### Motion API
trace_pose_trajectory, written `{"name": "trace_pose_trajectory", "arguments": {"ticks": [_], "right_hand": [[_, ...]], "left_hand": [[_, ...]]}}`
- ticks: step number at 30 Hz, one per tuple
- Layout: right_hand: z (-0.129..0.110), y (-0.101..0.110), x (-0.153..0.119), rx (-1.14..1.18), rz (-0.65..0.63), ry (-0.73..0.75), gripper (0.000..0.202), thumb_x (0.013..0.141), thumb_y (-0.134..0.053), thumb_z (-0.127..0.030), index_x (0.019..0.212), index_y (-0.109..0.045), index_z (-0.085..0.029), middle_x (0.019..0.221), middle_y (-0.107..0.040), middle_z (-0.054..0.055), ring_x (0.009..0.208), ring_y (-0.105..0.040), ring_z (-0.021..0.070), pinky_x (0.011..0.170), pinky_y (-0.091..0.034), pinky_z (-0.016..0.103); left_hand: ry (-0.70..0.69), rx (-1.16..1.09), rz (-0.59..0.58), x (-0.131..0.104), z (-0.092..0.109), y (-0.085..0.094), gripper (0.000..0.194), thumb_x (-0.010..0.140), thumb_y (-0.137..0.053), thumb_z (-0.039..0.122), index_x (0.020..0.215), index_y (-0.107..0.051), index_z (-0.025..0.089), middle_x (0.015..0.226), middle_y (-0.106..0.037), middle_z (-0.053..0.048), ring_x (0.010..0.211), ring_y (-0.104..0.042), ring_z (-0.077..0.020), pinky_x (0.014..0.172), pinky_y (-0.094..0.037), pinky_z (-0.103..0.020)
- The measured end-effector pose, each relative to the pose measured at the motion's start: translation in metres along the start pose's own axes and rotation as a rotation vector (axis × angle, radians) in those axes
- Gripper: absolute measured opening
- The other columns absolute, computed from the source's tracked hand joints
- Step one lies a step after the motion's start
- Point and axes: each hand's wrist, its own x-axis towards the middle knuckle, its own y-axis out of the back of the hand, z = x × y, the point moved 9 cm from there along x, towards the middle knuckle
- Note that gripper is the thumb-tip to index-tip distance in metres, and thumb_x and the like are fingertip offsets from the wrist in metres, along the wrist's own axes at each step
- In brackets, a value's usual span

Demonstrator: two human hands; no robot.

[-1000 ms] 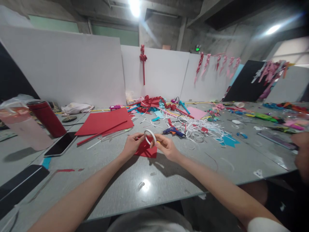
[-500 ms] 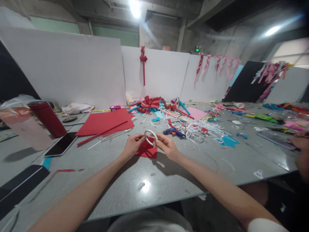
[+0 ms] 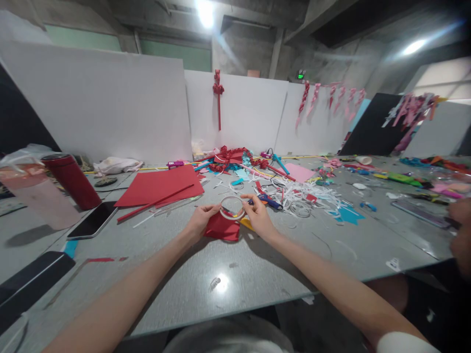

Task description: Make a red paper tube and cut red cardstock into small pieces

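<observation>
Between my two hands is a thin white ring, which looks like a narrow roll of tape [image 3: 232,218], held above the table with its hole facing me. My left hand [image 3: 200,220] pinches its left rim between thumb and fingers. On the right rim, the fingers of my right hand [image 3: 257,218] are closed. Beneath the ring lie small red paper pieces [image 3: 222,231]. A yellow object with a jagged edge [image 3: 246,224] shows beside my right hand, partly covered by it. Just behind that hand rests a blue glue gun [image 3: 270,201].
Red sheets [image 3: 158,184] with a thin red stick [image 3: 156,202] lie left, near a phone [image 3: 93,220], a red flask [image 3: 71,181] and a pink bottle [image 3: 40,196]. White paper strips [image 3: 305,196] heap to the right. Another person's hand [image 3: 459,213] is at the right edge.
The tape roll has turned from a steep tilt to show its hole more fully. My right hand has shifted slightly right and up, and the yellow object has come into view.
</observation>
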Motion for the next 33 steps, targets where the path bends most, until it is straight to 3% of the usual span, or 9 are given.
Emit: {"name": "trace_pose_trajectory", "arguments": {"ticks": [4,8,24,29,33], "right_hand": [[0.009,-0.005,0.002,0.036,-0.054,-0.075,0.033,0.093,-0.061,-0.051,0.109,-0.062,-0.022,0.063,-0.067,-0.004,0.053,-0.067,0.0176,0.056,-0.052,0.027],[0.017,-0.008,0.003,0.054,-0.067,-0.131,0.028,0.088,-0.061,-0.045,0.101,-0.065,-0.021,0.062,-0.065,-0.004,0.050,-0.063,0.0152,0.050,-0.048,0.025],[0.036,-0.007,0.005,0.122,-0.059,-0.203,0.034,0.085,-0.064,-0.048,0.104,-0.065,-0.020,0.065,-0.063,-0.005,0.050,-0.059,0.0128,0.049,-0.042,0.023],[0.029,-0.005,0.006,0.062,-0.054,-0.134,0.038,0.091,-0.061,-0.054,0.108,-0.063,-0.020,0.068,-0.064,-0.003,0.053,-0.058,0.0136,0.052,-0.042,0.024],[0.015,-0.001,0.005,0.010,-0.012,0.000,0.033,0.098,-0.055,-0.051,0.115,-0.059,-0.023,0.079,-0.069,-0.001,0.071,-0.064,0.0165,0.069,-0.050,0.028]], "left_hand": [[0.092,-0.089,-0.118,-0.004,-0.006,-0.012,0.048,0.075,-0.086,0.057,0.094,-0.080,0.014,0.093,-0.080,-0.016,0.069,-0.072,-0.0234,0.066,-0.056,-0.034],[0.087,-0.079,-0.176,-0.007,-0.004,-0.016,0.047,0.079,-0.084,0.056,0.098,-0.079,0.014,0.093,-0.080,-0.015,0.069,-0.073,-0.0232,0.066,-0.054,-0.033],[0.086,-0.058,-0.162,-0.014,0.004,-0.023,0.043,0.072,-0.090,0.050,0.093,-0.079,0.014,0.081,-0.077,-0.011,0.062,-0.068,-0.0187,0.060,-0.049,-0.029],[0.072,-0.042,-0.119,-0.014,0.004,-0.022,0.044,0.067,-0.093,0.048,0.094,-0.079,0.016,0.085,-0.078,-0.010,0.066,-0.069,-0.0198,0.064,-0.051,-0.031],[-0.107,0.188,-0.074,-0.014,0.017,-0.021,0.039,0.071,-0.089,0.050,0.088,-0.078,0.017,0.085,-0.077,-0.008,0.069,-0.067,-0.0198,0.065,-0.049,-0.031]]}}
